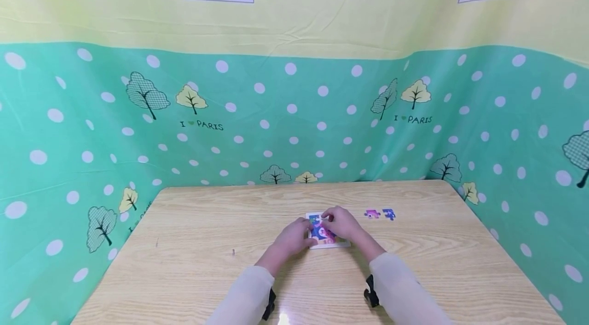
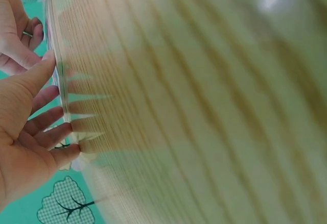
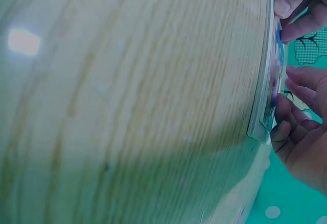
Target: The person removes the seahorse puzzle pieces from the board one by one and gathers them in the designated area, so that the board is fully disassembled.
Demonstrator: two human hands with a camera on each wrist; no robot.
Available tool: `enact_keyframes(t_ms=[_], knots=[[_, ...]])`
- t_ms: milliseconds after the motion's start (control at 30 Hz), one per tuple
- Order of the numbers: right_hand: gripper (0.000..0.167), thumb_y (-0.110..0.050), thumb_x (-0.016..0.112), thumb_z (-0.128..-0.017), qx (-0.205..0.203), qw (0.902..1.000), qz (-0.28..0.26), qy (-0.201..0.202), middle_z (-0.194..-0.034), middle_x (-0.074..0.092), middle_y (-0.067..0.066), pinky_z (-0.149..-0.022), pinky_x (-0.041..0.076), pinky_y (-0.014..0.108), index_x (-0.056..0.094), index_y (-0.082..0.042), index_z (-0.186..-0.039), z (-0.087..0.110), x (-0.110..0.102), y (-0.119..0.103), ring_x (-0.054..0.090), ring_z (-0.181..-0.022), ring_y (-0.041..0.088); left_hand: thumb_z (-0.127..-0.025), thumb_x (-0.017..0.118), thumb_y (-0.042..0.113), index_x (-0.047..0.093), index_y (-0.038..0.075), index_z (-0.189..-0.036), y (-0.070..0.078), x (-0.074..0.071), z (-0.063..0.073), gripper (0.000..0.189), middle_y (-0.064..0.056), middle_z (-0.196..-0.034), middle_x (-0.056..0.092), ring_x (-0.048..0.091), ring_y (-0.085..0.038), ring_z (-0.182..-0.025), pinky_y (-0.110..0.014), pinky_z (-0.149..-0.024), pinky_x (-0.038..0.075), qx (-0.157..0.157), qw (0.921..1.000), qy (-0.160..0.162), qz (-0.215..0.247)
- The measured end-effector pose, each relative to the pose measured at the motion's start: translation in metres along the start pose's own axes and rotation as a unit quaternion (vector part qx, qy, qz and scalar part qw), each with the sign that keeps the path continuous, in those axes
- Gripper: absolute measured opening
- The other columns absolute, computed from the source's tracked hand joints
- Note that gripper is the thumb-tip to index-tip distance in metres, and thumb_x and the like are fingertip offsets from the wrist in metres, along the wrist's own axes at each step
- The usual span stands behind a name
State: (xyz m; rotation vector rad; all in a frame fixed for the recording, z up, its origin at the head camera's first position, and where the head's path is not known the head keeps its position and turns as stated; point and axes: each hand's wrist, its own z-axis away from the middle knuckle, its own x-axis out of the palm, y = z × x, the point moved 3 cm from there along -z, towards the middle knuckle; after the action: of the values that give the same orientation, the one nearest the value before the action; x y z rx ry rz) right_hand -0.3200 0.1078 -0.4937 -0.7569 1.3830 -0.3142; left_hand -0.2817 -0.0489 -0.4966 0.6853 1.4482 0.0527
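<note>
A small jigsaw puzzle tray (image 1: 329, 245) with a white border and a blue, pink and yellow picture lies flat on the table. My left hand (image 1: 294, 238) grips the tray's left side, its thumb by the near edge and its fingers farther up. Over the tray's upper right part, my right hand (image 1: 342, 223) has thumb and forefinger bent together at a puzzle piece, which the fingers mostly hide. In the right wrist view the tray (image 3: 263, 81) is seen edge-on, with the right hand (image 3: 306, 127) at its surface and the left hand (image 3: 304, 4) at its far end.
Right of the tray lie two loose pieces, a pink puzzle piece (image 1: 371, 214) and a blue puzzle piece (image 1: 389, 213). The wooden table (image 1: 193, 243) reaches back to a green dotted curtain (image 1: 294, 110). Small dark marks show on the table's left part.
</note>
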Motion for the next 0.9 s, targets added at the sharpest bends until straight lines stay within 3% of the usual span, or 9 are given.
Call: enact_keyframes(t_ms=[900], knots=[[0.018,-0.016,0.065,-0.086,0.011,0.9997,0.021,0.004,-0.084,0.052,0.004,-0.058,0.043,0.024,0.069,-0.007,-0.102,-0.0054,0.008,-0.0021,0.049,-0.072,0.014,-0.083,0.069,0.031,0.06,0.003,-0.117,-0.0012,0.0017,-0.0015,0.044,-0.015,-0.124,0.057,0.058,-0.028,-0.112,-0.039,-0.099,0.048,-0.003,0.9999,-0.005,-0.011]])
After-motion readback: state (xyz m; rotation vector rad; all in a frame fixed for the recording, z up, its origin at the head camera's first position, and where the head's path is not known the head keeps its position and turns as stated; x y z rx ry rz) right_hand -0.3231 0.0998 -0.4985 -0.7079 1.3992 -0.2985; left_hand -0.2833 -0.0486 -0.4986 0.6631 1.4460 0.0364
